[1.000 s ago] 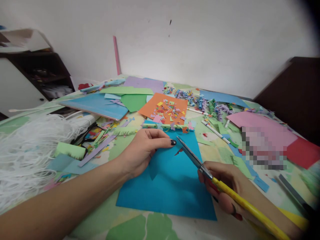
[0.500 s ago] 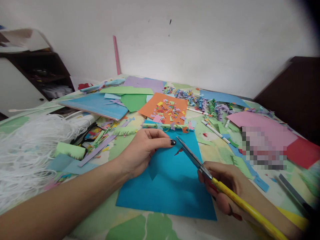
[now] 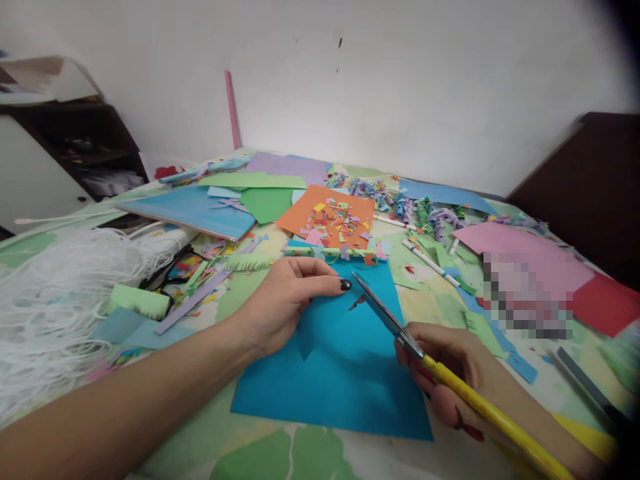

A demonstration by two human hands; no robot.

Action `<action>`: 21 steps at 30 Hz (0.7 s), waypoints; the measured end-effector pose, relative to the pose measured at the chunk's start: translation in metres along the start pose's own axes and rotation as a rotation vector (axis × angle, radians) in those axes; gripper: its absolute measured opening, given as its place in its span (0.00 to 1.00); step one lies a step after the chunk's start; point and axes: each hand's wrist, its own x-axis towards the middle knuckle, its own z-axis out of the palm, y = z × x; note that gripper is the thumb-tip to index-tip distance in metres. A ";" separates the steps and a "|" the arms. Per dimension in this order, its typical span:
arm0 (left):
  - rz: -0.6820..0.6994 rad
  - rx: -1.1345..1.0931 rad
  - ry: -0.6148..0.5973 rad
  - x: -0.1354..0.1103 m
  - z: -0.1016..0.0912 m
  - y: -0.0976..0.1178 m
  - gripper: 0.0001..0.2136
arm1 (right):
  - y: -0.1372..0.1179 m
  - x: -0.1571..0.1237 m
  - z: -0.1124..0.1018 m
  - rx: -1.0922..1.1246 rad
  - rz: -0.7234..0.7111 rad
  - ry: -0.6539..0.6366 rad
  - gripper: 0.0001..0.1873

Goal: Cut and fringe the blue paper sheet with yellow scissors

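Note:
A blue paper sheet (image 3: 345, 373) lies on the table in front of me. My left hand (image 3: 285, 300) rests on its upper left part, fingers curled and pinching the paper near a cut flap. My right hand (image 3: 457, 380) grips yellow-handled scissors (image 3: 395, 323), whose blades point up-left over the sheet, tips close to my left thumb. A small red scrap (image 3: 357, 304) lies on the blue sheet just below the blades.
An orange sheet (image 3: 327, 217) strewn with paper scraps lies beyond. Pink paper (image 3: 525, 257), red paper (image 3: 605, 303), markers (image 3: 430, 263), curled strips (image 3: 400, 203), a blue board (image 3: 190, 210) and a heap of white shredded strands (image 3: 55, 293) crowd the table. A wall stands behind.

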 end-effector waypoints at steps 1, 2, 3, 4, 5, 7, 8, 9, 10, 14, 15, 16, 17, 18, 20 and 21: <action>0.003 0.004 0.001 0.000 0.000 0.000 0.11 | 0.000 0.000 0.000 -0.003 0.005 0.000 0.22; 0.003 0.006 0.001 0.000 0.000 0.000 0.11 | 0.001 0.000 0.000 -0.008 0.003 -0.002 0.22; 0.003 0.006 0.000 0.000 0.000 0.000 0.11 | 0.001 0.000 0.000 -0.012 -0.004 -0.007 0.22; 0.002 0.005 -0.001 0.000 0.000 0.000 0.11 | 0.002 0.000 0.000 -0.019 -0.013 -0.010 0.23; -0.001 0.003 -0.002 0.000 0.000 0.000 0.11 | 0.003 0.000 -0.001 -0.025 -0.026 -0.012 0.23; -0.007 -0.002 -0.005 0.000 0.000 0.000 0.11 | 0.004 0.000 -0.001 -0.034 -0.053 -0.015 0.22; -0.008 -0.003 -0.004 0.000 0.000 0.000 0.11 | 0.005 0.000 -0.002 -0.034 -0.063 -0.017 0.22; -0.009 -0.002 -0.002 -0.001 0.000 0.000 0.11 | 0.004 0.001 -0.002 -0.032 -0.067 -0.017 0.22; -0.010 -0.002 0.000 -0.001 -0.001 0.001 0.11 | 0.004 0.001 -0.002 -0.027 -0.069 -0.020 0.22; -0.001 0.005 -0.001 -0.001 0.000 0.001 0.11 | 0.002 0.003 0.000 -0.027 -0.036 -0.018 0.22; 0.001 0.005 0.000 -0.001 0.000 0.001 0.11 | 0.002 0.003 0.000 -0.030 -0.038 -0.013 0.23; 0.001 0.004 0.002 -0.001 0.000 0.001 0.11 | 0.002 0.002 0.000 -0.035 -0.044 -0.010 0.23; 0.001 0.004 0.005 -0.001 0.001 0.001 0.11 | 0.002 0.002 0.000 -0.040 -0.051 -0.005 0.23; 0.000 0.004 0.008 -0.001 0.001 0.001 0.11 | 0.003 0.002 0.000 -0.045 -0.057 -0.001 0.23; 0.002 0.005 0.015 0.000 0.001 0.001 0.11 | 0.004 0.001 0.000 -0.057 -0.059 0.003 0.24; 0.004 0.006 0.018 0.000 0.001 0.001 0.11 | 0.004 0.001 0.000 -0.062 -0.057 0.005 0.24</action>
